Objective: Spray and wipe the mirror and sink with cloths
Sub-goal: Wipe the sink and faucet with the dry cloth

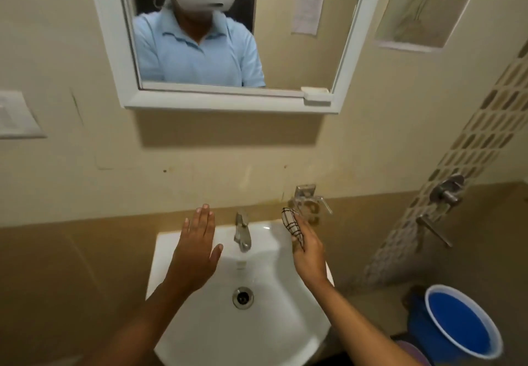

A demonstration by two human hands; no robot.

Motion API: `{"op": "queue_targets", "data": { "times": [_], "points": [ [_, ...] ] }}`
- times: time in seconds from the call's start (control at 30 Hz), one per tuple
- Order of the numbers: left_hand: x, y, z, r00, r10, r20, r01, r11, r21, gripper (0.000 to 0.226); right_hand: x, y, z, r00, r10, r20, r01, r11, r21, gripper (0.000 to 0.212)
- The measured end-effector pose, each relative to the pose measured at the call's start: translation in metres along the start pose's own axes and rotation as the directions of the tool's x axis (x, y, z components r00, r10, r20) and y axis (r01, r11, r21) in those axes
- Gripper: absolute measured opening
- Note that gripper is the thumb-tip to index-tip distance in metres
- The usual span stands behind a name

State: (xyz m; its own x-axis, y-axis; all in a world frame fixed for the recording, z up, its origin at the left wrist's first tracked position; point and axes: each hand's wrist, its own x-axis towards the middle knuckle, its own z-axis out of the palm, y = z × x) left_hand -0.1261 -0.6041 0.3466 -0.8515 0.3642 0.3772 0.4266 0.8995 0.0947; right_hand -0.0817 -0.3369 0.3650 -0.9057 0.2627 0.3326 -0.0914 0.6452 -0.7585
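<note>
A white sink (183, 337) hangs on the wall below me, with a steel tap (243, 233) at its back and a metal drain (243, 297) in the basin. Above it is a white-framed mirror (311, 37) showing a person in a light blue shirt. My left hand (197, 248) hovers flat over the sink's left side, fingers spread, holding nothing. My right hand (310, 251) is over the sink's right rim and grips a small rolled checked cloth (291, 221), which sticks up from the fingers. No spray bottle is in view.
A metal holder (310, 203) is fixed to the wall right behind the cloth. A blue bucket (463, 323) stands on the floor at lower right. Steel wall taps (445, 191) jut out from the tiled right wall. A small white tray (315, 94) sits on the mirror's ledge.
</note>
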Motion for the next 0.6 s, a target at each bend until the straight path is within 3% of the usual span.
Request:
{"op": "queue_targets", "data": {
  "times": [0.23, 0.43, 0.6],
  "points": [
    [-0.026, 0.012, 0.064, 0.974, -0.067, 0.215, 0.067, 0.998, 0.003, 0.075, 0.000, 0.064, 0.011, 0.983, 0.178, 0.043, -0.170, 0.975, -0.145, 0.059],
    [-0.029, 0.014, 0.102, 0.939, -0.149, 0.311, 0.144, 0.989, 0.040, 0.077, 0.031, 0.095, 0.030, 0.985, 0.169, 0.031, -0.144, 0.909, -0.390, 0.061],
    [-0.022, 0.015, 0.122, 0.935, -0.204, 0.290, 0.196, 0.979, 0.058, 0.077, 0.047, 0.120, 0.074, 0.942, 0.213, 0.258, -0.020, 0.806, -0.592, 0.057]
  ]
}}
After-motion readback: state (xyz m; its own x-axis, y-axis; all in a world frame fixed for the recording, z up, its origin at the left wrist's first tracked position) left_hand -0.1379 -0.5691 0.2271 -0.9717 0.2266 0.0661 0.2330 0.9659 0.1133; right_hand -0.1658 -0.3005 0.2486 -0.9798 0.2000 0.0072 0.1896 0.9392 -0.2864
